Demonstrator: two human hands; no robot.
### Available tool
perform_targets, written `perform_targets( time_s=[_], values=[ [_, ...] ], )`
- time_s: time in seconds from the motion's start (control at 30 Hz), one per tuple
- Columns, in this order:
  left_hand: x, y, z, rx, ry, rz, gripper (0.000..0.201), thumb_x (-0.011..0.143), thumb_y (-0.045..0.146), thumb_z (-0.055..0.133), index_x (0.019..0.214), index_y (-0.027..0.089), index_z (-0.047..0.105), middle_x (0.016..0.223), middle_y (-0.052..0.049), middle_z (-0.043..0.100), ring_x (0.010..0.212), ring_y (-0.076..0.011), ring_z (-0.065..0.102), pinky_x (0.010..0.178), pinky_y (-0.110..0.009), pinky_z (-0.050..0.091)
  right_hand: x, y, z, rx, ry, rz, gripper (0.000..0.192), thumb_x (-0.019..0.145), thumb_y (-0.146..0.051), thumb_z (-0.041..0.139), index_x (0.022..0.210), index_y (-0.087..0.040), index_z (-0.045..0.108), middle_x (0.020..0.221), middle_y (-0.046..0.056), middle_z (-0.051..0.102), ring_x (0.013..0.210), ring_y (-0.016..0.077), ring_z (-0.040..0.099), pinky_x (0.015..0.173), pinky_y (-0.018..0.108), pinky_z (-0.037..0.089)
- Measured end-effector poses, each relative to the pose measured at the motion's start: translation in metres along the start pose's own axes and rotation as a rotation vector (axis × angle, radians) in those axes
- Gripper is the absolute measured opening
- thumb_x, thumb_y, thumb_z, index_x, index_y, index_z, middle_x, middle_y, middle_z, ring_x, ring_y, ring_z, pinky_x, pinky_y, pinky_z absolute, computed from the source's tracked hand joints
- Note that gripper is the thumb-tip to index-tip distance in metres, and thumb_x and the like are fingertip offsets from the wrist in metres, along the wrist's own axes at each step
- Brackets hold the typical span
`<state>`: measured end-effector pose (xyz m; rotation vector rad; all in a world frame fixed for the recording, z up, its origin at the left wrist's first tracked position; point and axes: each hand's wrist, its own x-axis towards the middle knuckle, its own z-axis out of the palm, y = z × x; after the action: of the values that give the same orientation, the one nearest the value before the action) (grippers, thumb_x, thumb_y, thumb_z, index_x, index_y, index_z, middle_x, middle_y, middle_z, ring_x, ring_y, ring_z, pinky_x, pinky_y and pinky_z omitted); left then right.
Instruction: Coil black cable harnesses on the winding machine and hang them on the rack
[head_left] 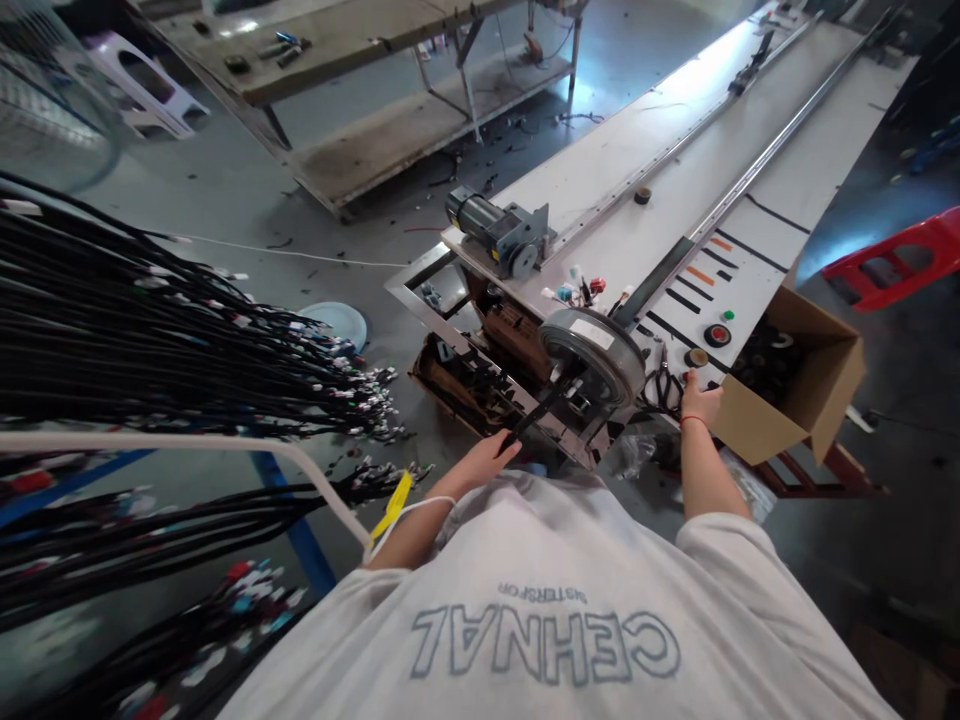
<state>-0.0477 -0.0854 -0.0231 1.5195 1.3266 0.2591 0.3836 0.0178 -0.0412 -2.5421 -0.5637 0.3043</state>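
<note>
My left hand (487,460) is closed around the end of a black-wrapped wire harness (546,408). From there the harness runs up into a round grey ring-shaped taping machine (592,345) at the bench's near end. At the bench's front edge, my right hand (701,402) is curled, its thumb or a finger reaching to a small red button (688,376). Whether anything is inside those curled fingers is hidden. Just beyond it lies a roll of tape (696,357), and to its left are black-handled scissors or pliers (661,385).
The long white bench (675,200) carries a motor (487,222), a metal rail and another tape roll (718,334). A cardboard box (806,380) stands on the right by a red stool (900,262). Black harnesses (150,330) hang in thick bundles at left; a worktable (337,60) stands beyond.
</note>
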Motion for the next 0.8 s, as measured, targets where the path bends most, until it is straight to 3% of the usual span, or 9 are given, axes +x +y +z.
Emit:
perform_targets(
  time_s=[0.23,0.57,0.8],
  values=[
    [-0.001,0.009,0.008,-0.062,0.077,0.053,0.037,0.093,0.050,0.037,0.073,0.021,0.049,0.064,-0.001,0.058,0.062,-0.0167,0.054,0.065,-0.028,0.040,0.002,0.002,0.001,0.028,0.007,-0.015,0.067,0.082,-0.060,0.064,0.125,-0.009,0.053,0.125,0.025,0.061,0.118,0.0386,0.057,0.100,0.048,0.044],
    [0.022,0.033,0.026,-0.222,0.188,0.066,0.045,0.093,0.059,0.036,0.072,0.020,0.046,0.064,0.001,0.053,0.061,-0.0150,0.052,0.061,-0.028,0.040,0.005,0.006,0.004,-0.007,0.008,-0.019,0.070,0.083,-0.064,0.061,0.126,-0.010,0.051,0.126,0.026,0.060,0.119,0.0392,0.057,0.100,0.050,0.044],
    [0.036,0.037,0.045,-0.394,0.161,0.023,0.053,0.087,0.070,0.037,0.073,0.020,0.045,0.063,0.004,0.045,0.056,-0.0115,0.042,0.055,-0.026,0.035,0.005,0.007,0.003,0.035,0.017,-0.021,0.071,0.081,-0.065,0.063,0.125,-0.011,0.053,0.124,0.025,0.061,0.116,0.0384,0.059,0.098,0.048,0.046]
  ],
)
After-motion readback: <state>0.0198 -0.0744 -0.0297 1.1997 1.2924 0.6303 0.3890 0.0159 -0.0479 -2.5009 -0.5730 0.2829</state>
